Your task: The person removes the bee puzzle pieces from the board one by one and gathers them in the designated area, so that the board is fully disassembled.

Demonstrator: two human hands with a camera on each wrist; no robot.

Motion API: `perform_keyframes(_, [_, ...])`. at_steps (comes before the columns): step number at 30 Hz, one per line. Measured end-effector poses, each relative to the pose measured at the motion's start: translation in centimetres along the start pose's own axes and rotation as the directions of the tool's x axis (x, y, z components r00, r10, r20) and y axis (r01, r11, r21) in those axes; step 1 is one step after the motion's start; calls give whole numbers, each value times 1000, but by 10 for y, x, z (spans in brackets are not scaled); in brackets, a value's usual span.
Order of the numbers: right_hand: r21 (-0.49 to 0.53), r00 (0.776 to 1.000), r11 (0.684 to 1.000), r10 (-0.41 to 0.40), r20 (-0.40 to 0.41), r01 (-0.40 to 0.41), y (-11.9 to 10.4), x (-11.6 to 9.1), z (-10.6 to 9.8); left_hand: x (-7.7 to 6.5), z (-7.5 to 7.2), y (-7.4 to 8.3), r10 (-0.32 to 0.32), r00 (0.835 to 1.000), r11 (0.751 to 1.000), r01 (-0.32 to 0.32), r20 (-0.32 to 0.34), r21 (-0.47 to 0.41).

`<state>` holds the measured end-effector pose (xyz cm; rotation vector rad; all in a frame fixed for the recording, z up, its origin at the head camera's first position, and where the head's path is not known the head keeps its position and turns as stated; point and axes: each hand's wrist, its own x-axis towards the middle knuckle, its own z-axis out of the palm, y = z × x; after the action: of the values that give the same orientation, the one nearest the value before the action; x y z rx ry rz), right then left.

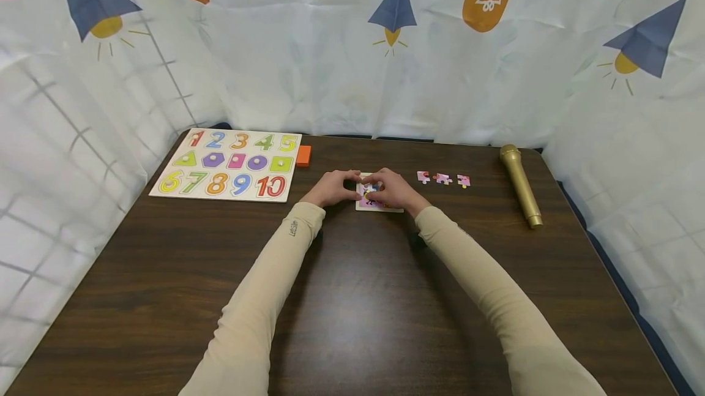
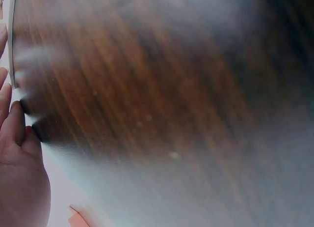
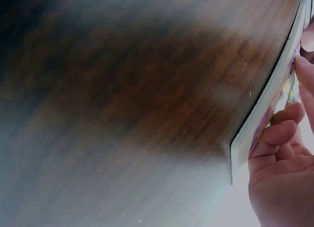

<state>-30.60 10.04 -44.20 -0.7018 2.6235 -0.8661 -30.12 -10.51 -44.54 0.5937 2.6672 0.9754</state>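
A small jigsaw puzzle board (image 1: 380, 209) with a pale border and a pink, multicoloured picture lies flat on the table under both hands. My left hand (image 1: 335, 188) is at its left edge, thumb and fingers curved around that side. From the right, my right hand (image 1: 393, 189) reaches over the board, its thumb and index finger pinching at a puzzle piece within the picture, mostly hidden by the fingers. In the right wrist view the right hand's other fingers (image 3: 279, 133) curl low over the board's surface. Three loose puzzle pieces (image 1: 443, 179) lie in a row to the right.
At the back left lies a white number and shape board (image 1: 220, 198), with an orange block (image 1: 303, 156) against its right side. A gold microphone (image 1: 521, 185) lies at the far right of the dark wooden table (image 1: 352, 322). A patterned curtain (image 1: 330, 65) hangs behind.
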Motion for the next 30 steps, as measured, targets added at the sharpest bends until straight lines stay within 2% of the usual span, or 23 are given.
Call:
perform_keyframes(22, [18, 999, 999, -30, -19, 31, 5, 2, -1, 1, 0, 0, -4, 1000, 1000, 4, 5, 29])
perform_keyframes(30, [32, 999, 999, 10, -48, -8, 2, 1, -2, 1, 1, 1, -13, 1000, 1000, 13, 4, 25])
